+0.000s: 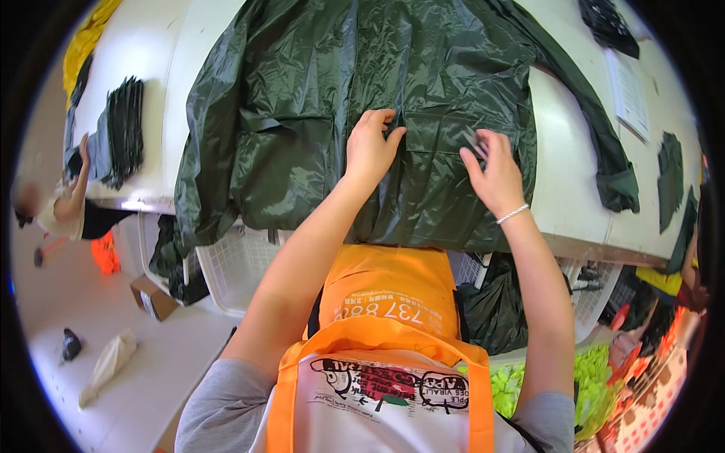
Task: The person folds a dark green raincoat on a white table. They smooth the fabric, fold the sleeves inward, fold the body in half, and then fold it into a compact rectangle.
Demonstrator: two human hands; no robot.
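A shiny dark green rain jacket (445,72) lies spread on the white table, its hem hanging over the near edge. At the front placket, my left hand (370,151) has its thumb and curled fingers closed about a fold of the jacket. Further right, my right hand (495,170) is above the jacket's pocket flap. Between its thumb and fingers is a small grey metal tool (474,142), blurred, that looks like thread snips. One jacket sleeve (604,143) stretches down the right side of the table.
On the left of the table (170,83) stands a stack of dark folded pieces (124,132), with a co-worker's arm (78,181) beside it. White plastic baskets (238,264) sit under the near edge. Paper sheets (628,94) and green cloth pieces (669,181) lie at right.
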